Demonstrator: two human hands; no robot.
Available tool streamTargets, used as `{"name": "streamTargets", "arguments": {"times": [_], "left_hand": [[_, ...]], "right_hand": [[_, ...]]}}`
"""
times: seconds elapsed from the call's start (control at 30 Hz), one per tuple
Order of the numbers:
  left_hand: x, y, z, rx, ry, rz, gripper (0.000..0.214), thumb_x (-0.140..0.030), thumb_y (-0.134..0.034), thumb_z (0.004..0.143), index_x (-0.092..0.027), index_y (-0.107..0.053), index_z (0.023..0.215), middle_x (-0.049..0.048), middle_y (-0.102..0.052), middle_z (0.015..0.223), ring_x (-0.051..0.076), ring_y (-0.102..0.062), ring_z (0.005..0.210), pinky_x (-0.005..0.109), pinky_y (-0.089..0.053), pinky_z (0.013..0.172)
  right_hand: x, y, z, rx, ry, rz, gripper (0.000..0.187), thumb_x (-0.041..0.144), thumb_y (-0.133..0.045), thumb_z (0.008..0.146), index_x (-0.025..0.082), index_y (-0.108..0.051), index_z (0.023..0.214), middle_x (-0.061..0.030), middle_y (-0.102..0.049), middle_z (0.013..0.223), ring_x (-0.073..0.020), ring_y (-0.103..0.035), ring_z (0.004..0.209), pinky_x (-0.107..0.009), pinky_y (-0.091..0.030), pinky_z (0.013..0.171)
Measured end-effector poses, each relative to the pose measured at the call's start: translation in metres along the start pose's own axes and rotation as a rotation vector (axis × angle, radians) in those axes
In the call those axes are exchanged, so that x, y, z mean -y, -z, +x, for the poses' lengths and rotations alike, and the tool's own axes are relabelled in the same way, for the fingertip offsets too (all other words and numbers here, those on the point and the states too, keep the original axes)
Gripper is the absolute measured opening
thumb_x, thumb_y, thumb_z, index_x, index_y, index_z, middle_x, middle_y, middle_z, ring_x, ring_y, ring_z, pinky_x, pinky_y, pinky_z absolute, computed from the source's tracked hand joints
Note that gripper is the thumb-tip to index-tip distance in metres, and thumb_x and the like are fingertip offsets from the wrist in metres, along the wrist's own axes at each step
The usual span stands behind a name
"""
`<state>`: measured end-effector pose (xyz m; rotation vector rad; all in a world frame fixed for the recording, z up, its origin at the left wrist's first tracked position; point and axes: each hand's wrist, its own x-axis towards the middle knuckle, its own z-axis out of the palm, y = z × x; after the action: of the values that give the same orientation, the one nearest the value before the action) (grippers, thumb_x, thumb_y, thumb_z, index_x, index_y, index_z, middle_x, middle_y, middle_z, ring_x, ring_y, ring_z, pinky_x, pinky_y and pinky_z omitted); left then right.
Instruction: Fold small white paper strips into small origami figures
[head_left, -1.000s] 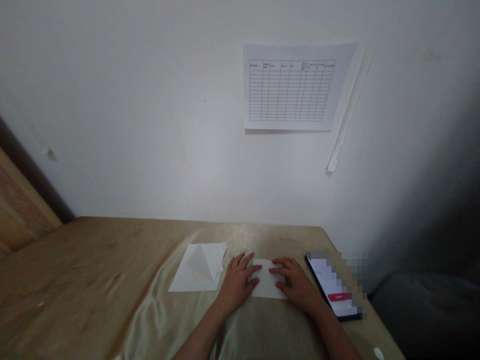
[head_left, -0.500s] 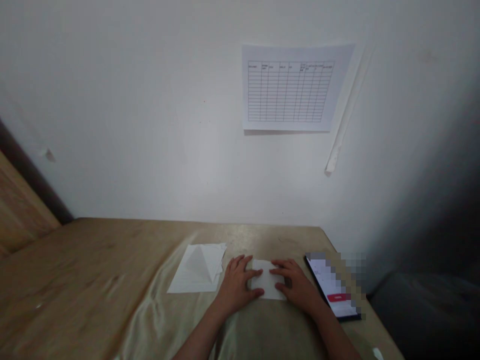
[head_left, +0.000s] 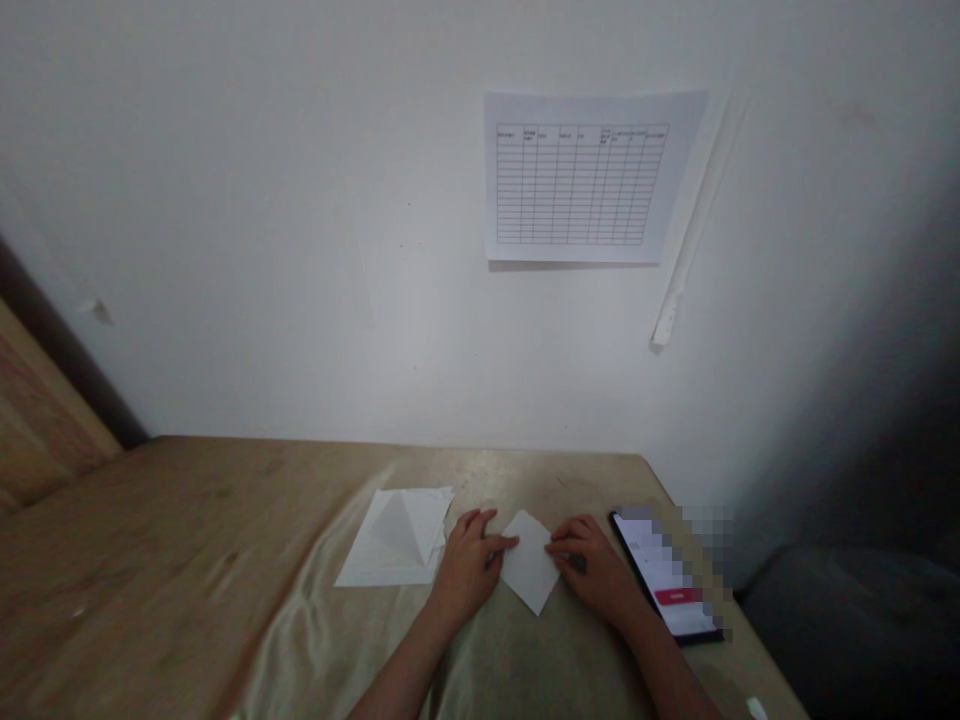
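Note:
A small square of white paper (head_left: 531,570) lies on the cloth-covered table between my hands, turned so one corner points toward me. My left hand (head_left: 469,562) is at its left corner, index finger over the edge and the thumb close by it; the other fingers curve forward. At the opposite corner, my right hand (head_left: 587,562) pinches the paper's edge between thumb and fingers. Left of my left hand rests a bigger white sheet (head_left: 360,565), with a grey folded triangle showing on it and a ragged right edge.
A phone (head_left: 652,560) with a lit screen lies right of my right hand, partly blurred out. Shiny tan cloth (head_left: 225,560) covers the table. A printed grid sheet (head_left: 577,190) hangs on the wall behind. A dark shape (head_left: 847,620) stands beyond the right edge.
The small paper has turned from lying squarely to a diamond position. My fingers have drawn in from being spread over it to its left and right corners.

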<state>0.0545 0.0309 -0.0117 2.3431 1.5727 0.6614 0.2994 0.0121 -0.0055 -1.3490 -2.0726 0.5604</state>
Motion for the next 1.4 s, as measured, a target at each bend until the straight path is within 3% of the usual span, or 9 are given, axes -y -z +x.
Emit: {"name": "streamTargets", "arguments": {"times": [0.1, 0.2, 0.3, 0.43, 0.53, 0.8, 1.03, 1.23, 1.4], "left_hand": [[-0.003, 0.002, -0.002, 0.006, 0.019, -0.005, 0.033, -0.032, -0.069, 0.086, -0.035, -0.076, 0.118, 0.0072, -0.055, 0.148, 0.036, -0.042, 0.140, 0.058, -0.036, 0.117], [-0.005, 0.004, -0.004, 0.049, 0.021, 0.003, 0.047, -0.044, -0.074, 0.082, -0.036, -0.069, 0.128, 0.0072, -0.047, 0.156, 0.039, -0.037, 0.144, 0.061, -0.032, 0.118], [-0.006, 0.006, -0.005, 0.103, -0.007, 0.024, 0.052, -0.046, -0.073, 0.084, -0.043, -0.063, 0.135, 0.0039, -0.041, 0.161, 0.039, -0.033, 0.147, 0.062, -0.029, 0.119], [-0.007, 0.009, -0.005, 0.151, -0.041, 0.032, 0.044, -0.042, -0.069, 0.089, -0.048, -0.063, 0.132, 0.0003, -0.039, 0.162, 0.039, -0.031, 0.148, 0.064, -0.025, 0.119], [-0.008, 0.010, -0.004, 0.142, -0.052, 0.019, 0.039, -0.038, -0.070, 0.089, -0.047, -0.067, 0.127, 0.0000, -0.041, 0.160, 0.037, -0.033, 0.148, 0.064, -0.025, 0.120], [-0.002, 0.012, 0.000, 0.161, -0.093, -0.069, 0.031, -0.029, -0.078, 0.083, -0.035, -0.075, 0.113, 0.0014, -0.068, 0.135, 0.031, -0.046, 0.140, 0.061, -0.024, 0.121], [0.005, 0.023, -0.003, 0.258, -0.141, -0.128, 0.062, -0.050, -0.092, 0.060, -0.036, -0.073, 0.118, 0.0039, -0.061, 0.144, 0.035, -0.044, 0.141, 0.061, -0.022, 0.121], [0.005, 0.024, -0.005, 0.239, -0.134, -0.166, 0.041, -0.043, -0.091, 0.064, -0.034, -0.078, 0.102, 0.0021, -0.063, 0.141, 0.034, -0.045, 0.140, 0.057, -0.023, 0.121], [0.004, 0.024, -0.006, 0.185, -0.150, -0.206, 0.016, -0.042, -0.078, 0.082, -0.034, -0.080, 0.096, 0.0011, -0.069, 0.132, 0.028, -0.050, 0.134, 0.052, -0.027, 0.120]], "right_hand": [[0.001, 0.002, 0.000, -0.009, 0.034, 0.029, 0.021, 0.023, -0.060, 0.088, 0.027, -0.079, 0.097, -0.0064, -0.071, 0.102, -0.0251, -0.057, 0.113, -0.041, -0.047, 0.102], [0.002, 0.002, 0.000, -0.022, 0.040, 0.056, 0.021, 0.022, -0.060, 0.087, 0.026, -0.079, 0.096, -0.0066, -0.072, 0.103, -0.0249, -0.058, 0.111, -0.042, -0.047, 0.103], [0.000, 0.000, 0.000, -0.021, 0.032, 0.064, 0.024, 0.021, -0.060, 0.087, 0.027, -0.078, 0.102, -0.0067, -0.072, 0.113, -0.0248, -0.057, 0.117, -0.044, -0.045, 0.107], [-0.008, -0.007, 0.000, 0.004, 0.042, 0.062, 0.030, 0.022, -0.059, 0.088, 0.028, -0.075, 0.114, -0.0041, -0.067, 0.133, -0.0243, -0.047, 0.134, -0.048, -0.036, 0.117], [-0.012, -0.010, -0.001, 0.019, 0.040, 0.049, 0.029, 0.023, -0.061, 0.088, 0.028, -0.075, 0.112, -0.0039, -0.069, 0.132, -0.0239, -0.047, 0.135, -0.049, -0.034, 0.118], [0.000, -0.003, -0.002, 0.025, 0.032, 0.001, 0.032, 0.022, -0.066, 0.082, 0.028, -0.075, 0.112, -0.0052, -0.068, 0.129, -0.0258, -0.049, 0.132, -0.049, -0.034, 0.118], [0.000, -0.004, -0.003, 0.065, 0.030, 0.014, 0.031, 0.020, -0.062, 0.083, 0.030, -0.076, 0.109, -0.0032, -0.064, 0.137, -0.0261, -0.042, 0.140, -0.052, -0.031, 0.120], [-0.005, -0.006, -0.004, 0.058, 0.043, 0.059, 0.030, 0.026, -0.069, 0.081, 0.028, -0.075, 0.110, -0.0048, -0.065, 0.136, -0.0262, -0.042, 0.140, -0.052, -0.032, 0.119], [-0.002, -0.002, -0.005, 0.043, 0.035, 0.097, 0.020, 0.035, -0.062, 0.091, 0.028, -0.075, 0.104, -0.0048, -0.067, 0.134, -0.0250, -0.044, 0.140, -0.051, -0.034, 0.119]]}}
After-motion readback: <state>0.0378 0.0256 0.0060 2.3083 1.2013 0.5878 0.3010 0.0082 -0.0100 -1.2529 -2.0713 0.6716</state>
